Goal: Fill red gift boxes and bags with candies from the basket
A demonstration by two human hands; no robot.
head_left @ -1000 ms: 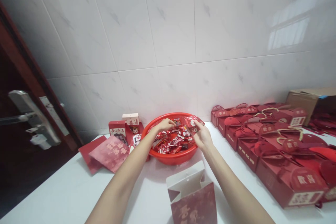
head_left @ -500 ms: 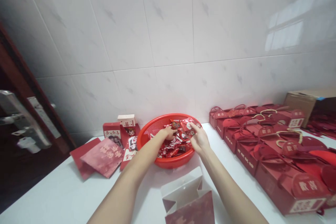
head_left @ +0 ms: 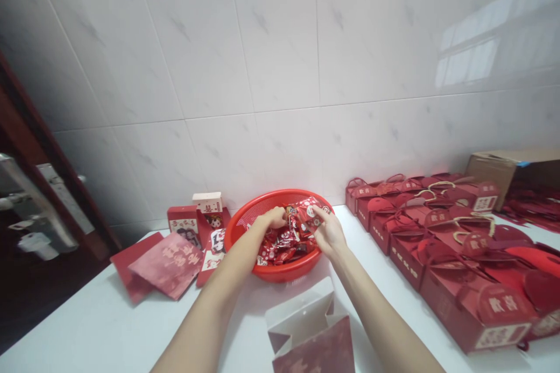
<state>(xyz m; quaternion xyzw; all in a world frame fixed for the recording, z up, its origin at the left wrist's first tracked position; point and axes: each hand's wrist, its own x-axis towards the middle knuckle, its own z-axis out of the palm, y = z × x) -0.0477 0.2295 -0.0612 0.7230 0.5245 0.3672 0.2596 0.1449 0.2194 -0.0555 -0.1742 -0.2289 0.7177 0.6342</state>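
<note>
Hands in red basket (head_left: 280, 273) of wrapped sweets (head_left: 286, 240)

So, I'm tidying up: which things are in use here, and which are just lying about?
In use, apparently:
- right hand, holding red packets
- red basket, left hand inside
- open bag

Lying about, it seems:
- handled red boxes
- cardboard box
- small printed boxes
- flat red pieces

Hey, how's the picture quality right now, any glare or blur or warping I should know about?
In the current head view: soft, fairly even light; window glare on the upper right of the wall; faint shadows on the table; the door handle smeared and stretched near the left edge; fine print on the candy wrappers too soft to read.
</note>
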